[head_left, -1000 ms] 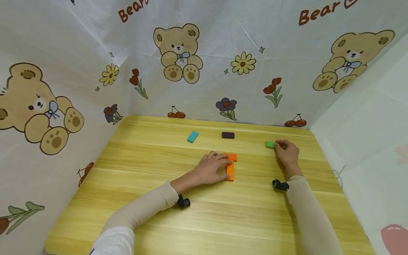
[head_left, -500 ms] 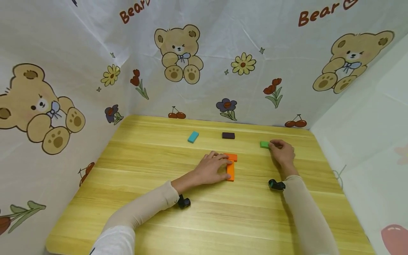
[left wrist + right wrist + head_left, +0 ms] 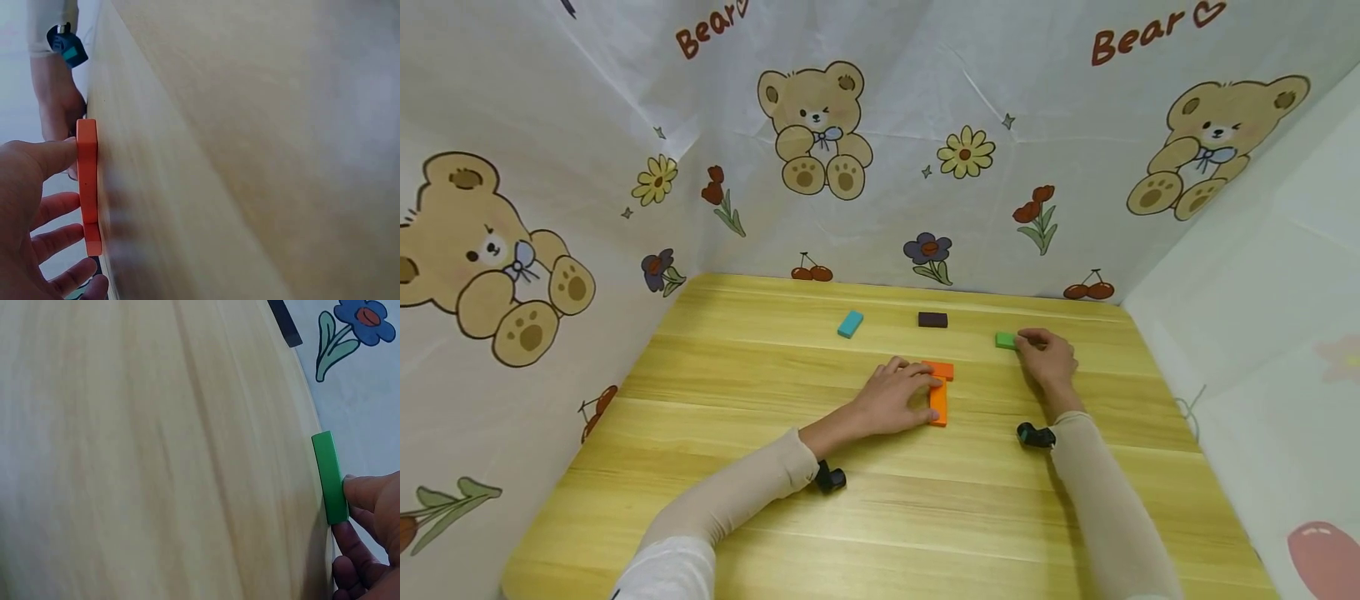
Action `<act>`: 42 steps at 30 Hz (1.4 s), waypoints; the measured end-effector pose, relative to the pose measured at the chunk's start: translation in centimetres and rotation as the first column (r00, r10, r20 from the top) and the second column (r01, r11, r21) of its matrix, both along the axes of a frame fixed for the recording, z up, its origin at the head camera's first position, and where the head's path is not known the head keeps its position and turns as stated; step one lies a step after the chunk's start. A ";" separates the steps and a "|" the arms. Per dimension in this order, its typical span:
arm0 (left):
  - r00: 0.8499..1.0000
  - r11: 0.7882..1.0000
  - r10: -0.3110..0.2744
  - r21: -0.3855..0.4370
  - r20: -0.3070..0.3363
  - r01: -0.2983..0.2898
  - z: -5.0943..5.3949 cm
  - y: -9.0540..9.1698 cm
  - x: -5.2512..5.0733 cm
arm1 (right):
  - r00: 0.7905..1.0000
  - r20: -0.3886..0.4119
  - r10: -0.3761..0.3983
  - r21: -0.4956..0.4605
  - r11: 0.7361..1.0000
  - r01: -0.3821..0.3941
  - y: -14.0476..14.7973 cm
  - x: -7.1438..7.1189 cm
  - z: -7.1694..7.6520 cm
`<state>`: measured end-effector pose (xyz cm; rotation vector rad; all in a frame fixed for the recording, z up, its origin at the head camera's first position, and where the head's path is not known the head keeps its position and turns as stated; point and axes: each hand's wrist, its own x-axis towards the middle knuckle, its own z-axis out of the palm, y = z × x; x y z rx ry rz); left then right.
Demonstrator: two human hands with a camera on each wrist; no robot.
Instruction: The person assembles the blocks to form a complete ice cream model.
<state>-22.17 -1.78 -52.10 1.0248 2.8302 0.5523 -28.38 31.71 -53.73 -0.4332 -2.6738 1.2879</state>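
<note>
Two orange blocks lie in a T shape in the head view: one crosswise orange block [image 3: 942,371] at the far end of a lengthwise orange block [image 3: 938,404]. My left hand [image 3: 897,400] touches them from the left, its thumb and fingers spread and fairly straight along them. In the left wrist view, thumb and fingertips rest on the same face of the orange blocks [image 3: 89,175]. To the right, my right hand [image 3: 1048,358] pinches the right end of a green block [image 3: 1006,341]. The right wrist view has thumb and a finger at one end of the green block [image 3: 331,481].
Behind the orange pieces lie a blue block [image 3: 850,324] and a dark purple block [image 3: 932,320], the latter left of the green one. The wooden table [image 3: 880,517] meets a bear-printed cloth [image 3: 880,225] at the back and sides.
My right hand has moved left with the green block, bringing it closer to the dark purple block. The left hand and the orange blocks stay in place.
</note>
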 end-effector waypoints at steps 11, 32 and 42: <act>1.000 0.999 -0.011 -0.031 -0.018 0.010 -0.2 0.2 -0.1 | 1.000 -0.001 0.031 0.010 0.999 -0.031 -1.3 -0.1 0.0; 1.000 1.000 -0.010 -0.026 -0.024 0.009 -0.1 0.2 -0.1 | 0.999 -0.028 0.045 0.018 0.999 -0.044 -4.5 -1.1 -0.4; 0.999 0.999 -0.008 -0.033 -0.036 0.007 -0.3 0.1 -0.1 | 0.997 -0.036 0.070 0.047 0.997 -0.068 -5.9 -1.3 -0.3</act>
